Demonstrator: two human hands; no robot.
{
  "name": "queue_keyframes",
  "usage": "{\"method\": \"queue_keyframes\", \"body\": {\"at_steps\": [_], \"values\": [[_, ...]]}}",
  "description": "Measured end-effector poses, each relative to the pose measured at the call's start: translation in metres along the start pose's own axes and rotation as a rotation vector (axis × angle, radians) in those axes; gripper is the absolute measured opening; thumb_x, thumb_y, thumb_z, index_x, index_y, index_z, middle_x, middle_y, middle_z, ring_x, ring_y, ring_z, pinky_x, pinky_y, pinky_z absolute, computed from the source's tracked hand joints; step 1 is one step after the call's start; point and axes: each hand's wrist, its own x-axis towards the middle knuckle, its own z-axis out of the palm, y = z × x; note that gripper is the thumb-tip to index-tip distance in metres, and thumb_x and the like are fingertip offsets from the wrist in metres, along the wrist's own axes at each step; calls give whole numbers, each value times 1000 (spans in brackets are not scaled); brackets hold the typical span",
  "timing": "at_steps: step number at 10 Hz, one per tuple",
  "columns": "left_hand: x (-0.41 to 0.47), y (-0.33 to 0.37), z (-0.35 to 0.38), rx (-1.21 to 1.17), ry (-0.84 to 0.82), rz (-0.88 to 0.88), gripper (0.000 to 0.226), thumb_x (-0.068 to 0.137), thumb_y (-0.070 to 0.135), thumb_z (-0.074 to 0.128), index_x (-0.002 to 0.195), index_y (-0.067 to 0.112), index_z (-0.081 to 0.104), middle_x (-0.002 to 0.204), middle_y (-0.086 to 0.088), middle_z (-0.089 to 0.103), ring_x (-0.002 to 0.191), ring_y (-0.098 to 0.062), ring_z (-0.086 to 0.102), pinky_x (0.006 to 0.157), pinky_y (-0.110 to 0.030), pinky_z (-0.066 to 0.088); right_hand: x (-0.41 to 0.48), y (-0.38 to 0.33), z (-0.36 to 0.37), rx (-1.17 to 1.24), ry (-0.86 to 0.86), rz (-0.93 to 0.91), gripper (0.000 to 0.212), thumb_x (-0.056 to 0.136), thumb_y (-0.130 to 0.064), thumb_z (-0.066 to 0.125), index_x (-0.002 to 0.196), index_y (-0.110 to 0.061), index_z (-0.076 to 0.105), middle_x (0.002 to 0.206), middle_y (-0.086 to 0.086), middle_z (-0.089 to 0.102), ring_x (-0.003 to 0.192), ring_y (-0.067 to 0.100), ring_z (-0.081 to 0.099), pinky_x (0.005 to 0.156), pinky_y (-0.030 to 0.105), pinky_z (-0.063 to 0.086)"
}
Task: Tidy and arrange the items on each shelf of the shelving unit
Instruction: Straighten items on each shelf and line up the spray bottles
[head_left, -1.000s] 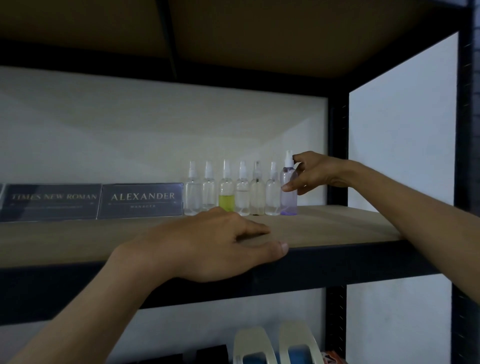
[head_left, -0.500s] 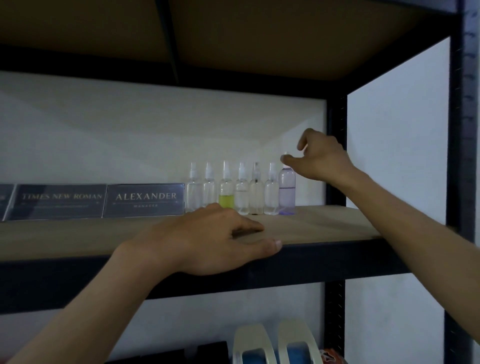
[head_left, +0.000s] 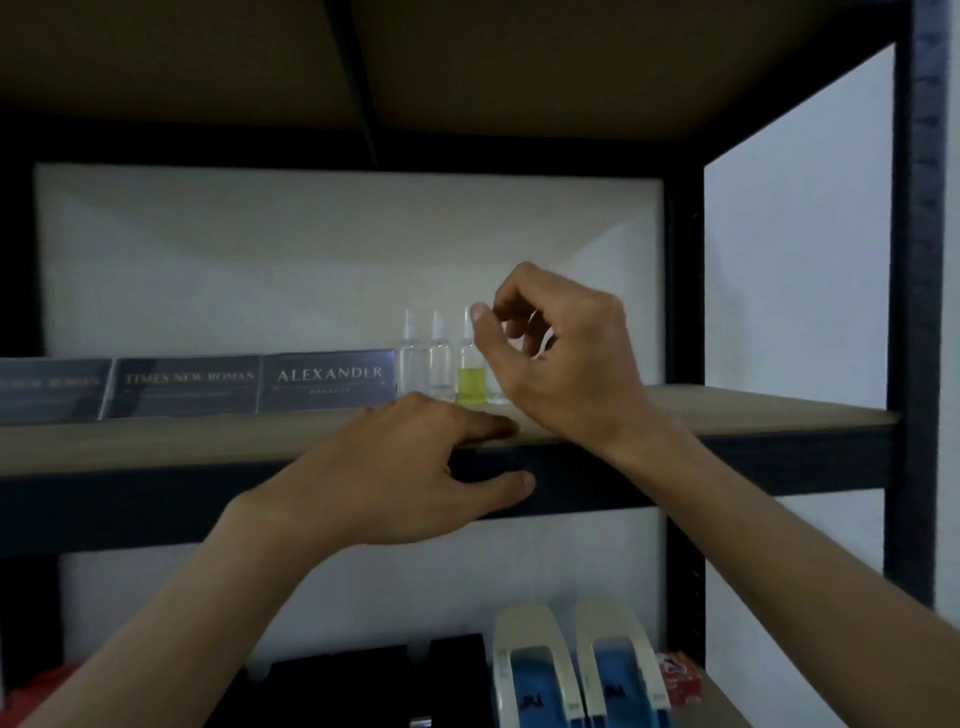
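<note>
A row of small clear spray bottles (head_left: 440, 358) stands at the back of the wooden shelf (head_left: 156, 441); one holds yellow-green liquid (head_left: 470, 384). My right hand (head_left: 566, 364) hovers in front of the row with loosely curled fingers, holds nothing, and hides the bottles further right. Left of the bottles stand dark nameplates, one reading ALEXANDER (head_left: 327, 379), one reading TIMES NEW ROMAN (head_left: 187, 384). My left hand (head_left: 405, 467) rests on the shelf's front edge, fingers on the board and thumb on the black rail.
Black metal uprights (head_left: 914, 312) frame the shelf on the right, and another board hangs overhead. On the shelf below sit two white-and-blue holders (head_left: 535, 670), black boxes (head_left: 337, 686) and a red packet (head_left: 675, 670).
My right hand has let go of the purple-tinted bottle at the row's right end, and has moved left and toward me. The view has shifted right. My left hand stays on the shelf edge.
</note>
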Motion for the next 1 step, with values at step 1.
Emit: {"method": "queue_keyframes", "body": {"at_steps": [1], "values": [[-15,3,-10,-48,24,-4,42,84,70,54,124,55,58,99,26,70,84,7,63,79,-27,54,-15,-15,-3,-18,-87,6,22,94,-32,64,81,-15,60,72,-6,60,61,10,57,57,34,50]]}}
